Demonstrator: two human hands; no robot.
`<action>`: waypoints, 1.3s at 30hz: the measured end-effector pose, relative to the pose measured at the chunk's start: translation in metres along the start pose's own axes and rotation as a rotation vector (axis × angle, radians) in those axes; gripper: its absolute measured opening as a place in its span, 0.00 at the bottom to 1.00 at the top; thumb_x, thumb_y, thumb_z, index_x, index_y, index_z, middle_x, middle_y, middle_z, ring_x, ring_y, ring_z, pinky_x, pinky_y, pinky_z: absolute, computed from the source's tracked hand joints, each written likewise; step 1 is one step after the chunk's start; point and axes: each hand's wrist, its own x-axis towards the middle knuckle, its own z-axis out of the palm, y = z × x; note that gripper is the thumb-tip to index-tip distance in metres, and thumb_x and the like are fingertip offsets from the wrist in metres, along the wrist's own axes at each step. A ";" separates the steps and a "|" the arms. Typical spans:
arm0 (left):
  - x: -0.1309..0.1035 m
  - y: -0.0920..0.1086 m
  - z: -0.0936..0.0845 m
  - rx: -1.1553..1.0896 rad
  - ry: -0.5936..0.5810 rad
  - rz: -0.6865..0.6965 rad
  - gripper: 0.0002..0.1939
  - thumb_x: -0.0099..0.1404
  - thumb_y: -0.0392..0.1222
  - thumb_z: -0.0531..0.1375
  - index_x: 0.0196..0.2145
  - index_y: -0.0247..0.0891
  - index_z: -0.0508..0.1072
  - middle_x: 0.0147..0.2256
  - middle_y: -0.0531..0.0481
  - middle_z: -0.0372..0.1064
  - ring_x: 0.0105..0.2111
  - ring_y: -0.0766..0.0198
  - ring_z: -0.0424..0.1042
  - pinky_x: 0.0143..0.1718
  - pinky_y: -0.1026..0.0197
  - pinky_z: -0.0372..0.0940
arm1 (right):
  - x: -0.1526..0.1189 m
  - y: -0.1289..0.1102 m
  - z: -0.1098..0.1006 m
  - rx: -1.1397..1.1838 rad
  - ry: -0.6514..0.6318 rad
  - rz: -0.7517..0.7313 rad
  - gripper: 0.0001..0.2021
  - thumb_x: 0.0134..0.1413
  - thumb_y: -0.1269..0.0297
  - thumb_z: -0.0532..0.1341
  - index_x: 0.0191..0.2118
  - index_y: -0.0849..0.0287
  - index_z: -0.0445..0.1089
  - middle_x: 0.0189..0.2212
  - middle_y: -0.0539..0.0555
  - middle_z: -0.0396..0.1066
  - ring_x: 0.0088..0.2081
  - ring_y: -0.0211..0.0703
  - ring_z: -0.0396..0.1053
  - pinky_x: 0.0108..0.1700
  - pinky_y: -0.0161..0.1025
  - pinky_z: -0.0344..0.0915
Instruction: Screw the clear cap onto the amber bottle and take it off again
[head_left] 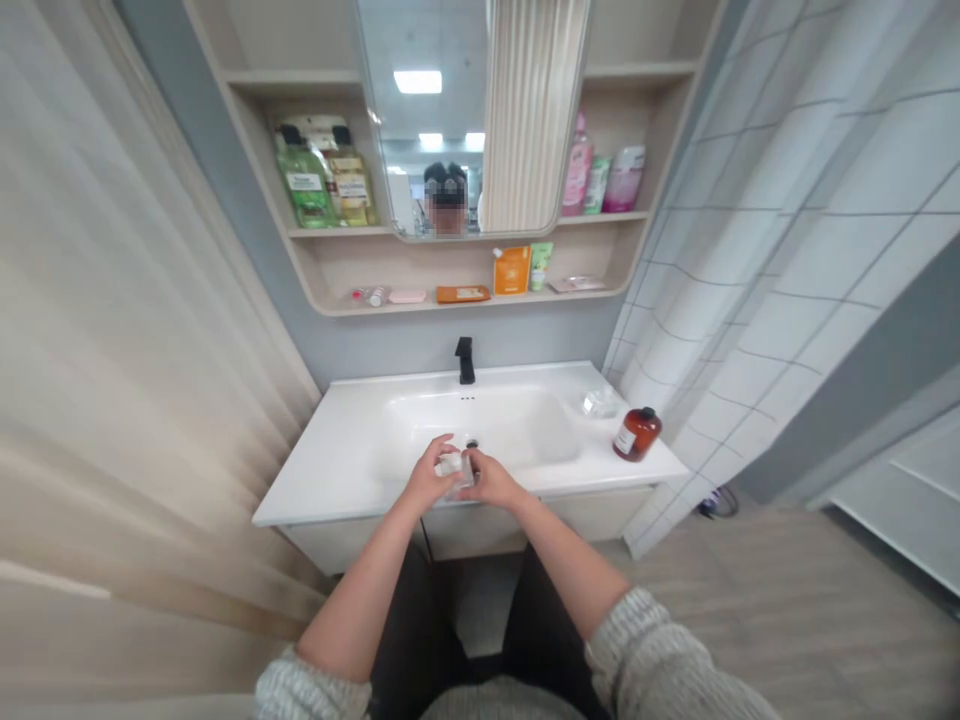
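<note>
A small clear container (454,466) is held between my two hands above the front rim of the white sink (540,425). My left hand (430,476) curls around its left side, with thumb and fingers on it. My right hand (489,478) grips its right side. What is inside the container, if anything, is too small to tell. Behind my hands the dark drain (472,443) shows in the basin, and a black faucet (466,362) stands at the back edge.
On the counter's right side stand an amber bottle (637,435) with a black cap and a clear glass-like object (599,403). Above hang a mirror (435,120) and a shelf (420,308) with bottles, tubes and an orange pouch (512,271). Curtains flank both sides.
</note>
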 end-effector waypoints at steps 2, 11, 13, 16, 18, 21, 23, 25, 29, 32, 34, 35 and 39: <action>0.000 0.001 0.001 -0.041 -0.043 -0.003 0.38 0.57 0.38 0.70 0.65 0.42 0.69 0.51 0.44 0.80 0.54 0.53 0.79 0.62 0.45 0.69 | 0.000 0.001 0.000 0.007 -0.009 -0.006 0.41 0.37 0.52 0.84 0.56 0.55 0.69 0.38 0.47 0.74 0.36 0.43 0.69 0.41 0.39 0.65; -0.001 0.000 -0.006 -0.090 -0.076 -0.012 0.37 0.58 0.39 0.70 0.65 0.42 0.69 0.51 0.44 0.79 0.58 0.51 0.77 0.66 0.44 0.66 | -0.001 -0.003 0.000 -0.001 0.004 0.004 0.42 0.35 0.53 0.85 0.56 0.55 0.69 0.38 0.47 0.75 0.37 0.43 0.70 0.41 0.38 0.65; 0.000 -0.001 -0.008 -0.079 -0.058 -0.013 0.34 0.57 0.38 0.70 0.61 0.42 0.71 0.49 0.45 0.79 0.57 0.52 0.77 0.67 0.44 0.65 | -0.001 -0.004 0.000 0.005 0.003 0.006 0.41 0.35 0.53 0.85 0.56 0.54 0.70 0.38 0.47 0.75 0.37 0.43 0.70 0.41 0.38 0.65; 0.001 -0.001 -0.009 -0.073 -0.010 0.004 0.32 0.55 0.37 0.69 0.58 0.42 0.72 0.48 0.46 0.78 0.55 0.53 0.77 0.66 0.45 0.66 | -0.001 -0.004 -0.001 -0.003 0.003 0.024 0.41 0.34 0.54 0.85 0.55 0.54 0.70 0.37 0.47 0.74 0.36 0.43 0.70 0.41 0.39 0.65; 0.002 0.000 -0.008 -0.099 -0.047 -0.012 0.34 0.55 0.37 0.69 0.60 0.43 0.71 0.48 0.46 0.78 0.54 0.54 0.78 0.65 0.45 0.67 | -0.001 -0.004 -0.001 -0.002 0.000 0.022 0.41 0.34 0.53 0.85 0.56 0.54 0.70 0.36 0.46 0.74 0.36 0.43 0.70 0.41 0.39 0.65; 0.002 0.002 -0.006 -0.072 -0.057 -0.037 0.35 0.56 0.36 0.68 0.61 0.44 0.71 0.45 0.48 0.78 0.52 0.54 0.78 0.63 0.45 0.68 | -0.001 -0.004 -0.001 0.004 -0.002 0.011 0.42 0.34 0.53 0.85 0.56 0.54 0.70 0.36 0.46 0.74 0.36 0.43 0.70 0.41 0.39 0.66; 0.002 0.004 -0.006 -0.013 -0.015 -0.025 0.34 0.55 0.36 0.69 0.60 0.43 0.73 0.45 0.49 0.76 0.51 0.55 0.78 0.62 0.45 0.69 | -0.001 -0.005 -0.001 -0.017 0.005 0.019 0.42 0.34 0.52 0.85 0.56 0.54 0.70 0.36 0.46 0.73 0.36 0.43 0.70 0.40 0.39 0.65; 0.001 0.006 -0.006 0.020 -0.011 -0.009 0.35 0.54 0.36 0.69 0.60 0.44 0.73 0.47 0.48 0.75 0.52 0.55 0.77 0.62 0.46 0.69 | -0.001 -0.005 -0.001 -0.030 0.004 0.024 0.42 0.35 0.51 0.84 0.56 0.54 0.70 0.36 0.47 0.73 0.36 0.43 0.70 0.40 0.38 0.65; 0.001 0.009 -0.007 0.018 -0.040 -0.017 0.34 0.57 0.37 0.69 0.62 0.43 0.73 0.48 0.47 0.77 0.53 0.55 0.77 0.62 0.46 0.69 | -0.001 -0.005 -0.002 -0.019 -0.002 0.012 0.42 0.34 0.53 0.85 0.57 0.54 0.69 0.38 0.47 0.75 0.37 0.44 0.71 0.41 0.39 0.66; 0.000 0.011 -0.008 0.033 0.013 -0.009 0.34 0.56 0.39 0.71 0.61 0.42 0.73 0.50 0.45 0.76 0.55 0.53 0.77 0.62 0.46 0.69 | -0.001 -0.006 -0.002 -0.012 -0.001 0.009 0.42 0.35 0.52 0.84 0.57 0.55 0.69 0.39 0.49 0.76 0.38 0.45 0.72 0.42 0.40 0.67; 0.000 0.012 -0.009 0.014 -0.006 -0.005 0.37 0.56 0.40 0.72 0.63 0.42 0.72 0.52 0.44 0.77 0.56 0.52 0.76 0.63 0.46 0.68 | -0.002 -0.007 -0.003 0.002 -0.006 0.006 0.42 0.36 0.50 0.84 0.57 0.55 0.69 0.40 0.50 0.77 0.39 0.46 0.72 0.42 0.40 0.67; 0.000 0.013 -0.009 0.006 -0.023 -0.006 0.37 0.57 0.40 0.72 0.63 0.42 0.71 0.52 0.44 0.77 0.56 0.53 0.77 0.63 0.45 0.68 | -0.002 -0.007 -0.003 0.007 -0.008 0.004 0.42 0.36 0.50 0.84 0.57 0.55 0.69 0.40 0.50 0.77 0.39 0.46 0.72 0.42 0.40 0.67; 0.002 0.017 -0.009 0.052 0.004 -0.023 0.34 0.56 0.39 0.71 0.61 0.43 0.74 0.46 0.48 0.78 0.52 0.55 0.78 0.61 0.47 0.70 | -0.002 -0.007 -0.003 -0.009 -0.003 0.015 0.41 0.35 0.52 0.84 0.56 0.54 0.69 0.38 0.48 0.75 0.37 0.45 0.72 0.42 0.40 0.67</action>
